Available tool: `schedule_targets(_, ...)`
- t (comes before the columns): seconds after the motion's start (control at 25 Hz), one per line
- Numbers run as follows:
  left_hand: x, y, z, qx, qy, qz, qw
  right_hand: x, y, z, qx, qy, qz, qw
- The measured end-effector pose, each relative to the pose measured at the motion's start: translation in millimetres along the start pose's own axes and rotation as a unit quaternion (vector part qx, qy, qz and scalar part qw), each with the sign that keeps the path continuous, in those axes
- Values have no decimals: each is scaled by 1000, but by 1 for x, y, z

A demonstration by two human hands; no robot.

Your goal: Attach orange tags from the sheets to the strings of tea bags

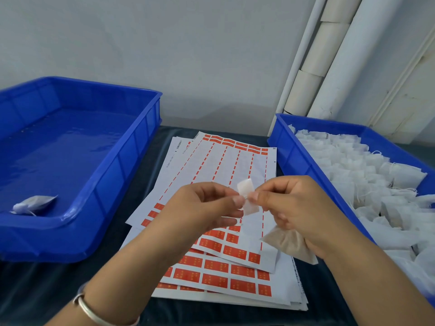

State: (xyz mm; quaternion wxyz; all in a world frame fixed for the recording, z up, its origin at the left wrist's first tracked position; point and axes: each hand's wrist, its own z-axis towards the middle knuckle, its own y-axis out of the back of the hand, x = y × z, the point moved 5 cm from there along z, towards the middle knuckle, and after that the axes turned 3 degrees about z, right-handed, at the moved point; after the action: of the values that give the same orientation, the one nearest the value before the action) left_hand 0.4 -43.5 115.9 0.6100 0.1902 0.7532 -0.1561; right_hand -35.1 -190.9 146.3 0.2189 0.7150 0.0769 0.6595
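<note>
Both hands meet above a stack of sticker sheets [237,161] with orange tags. My left hand [207,205] and my right hand [289,208] pinch a small tag [246,188] between thumbs and forefingers; its pale back side faces me. My right hand also holds a tea bag [289,245] with brownish filling under its lower fingers. The string is too thin to make out. One finished tea bag [33,204] lies in the near corner of the left blue tray [131,147].
A right blue tray [294,156] holds a heap of many white tea bags [367,175]. A dark cloth [47,290] covers the table. White pipes [329,55] lean against the wall behind. A metal bangle [94,311] is on my left wrist.
</note>
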Motion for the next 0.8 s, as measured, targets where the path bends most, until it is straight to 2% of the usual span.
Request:
schedule_targets(0.2, 0, 0, 1, -17, -9, 16, 1000, 0, -1, -1, 20, -9, 16, 1000)
schedule_targets(0.48, 6, -2, -1, 21, 14, -73, 997, -3, 1, -6, 72, -15, 63, 995)
schedule_targets(0.68, 8, -2, 0, -9, 28, -46, 999, -1, 6, -4, 43, 33, -5, 998)
schedule_targets(0.8, 11, -3, 0, 16, 53, -128, 990, 0, 5, -8, 89, 72, -1, 993)
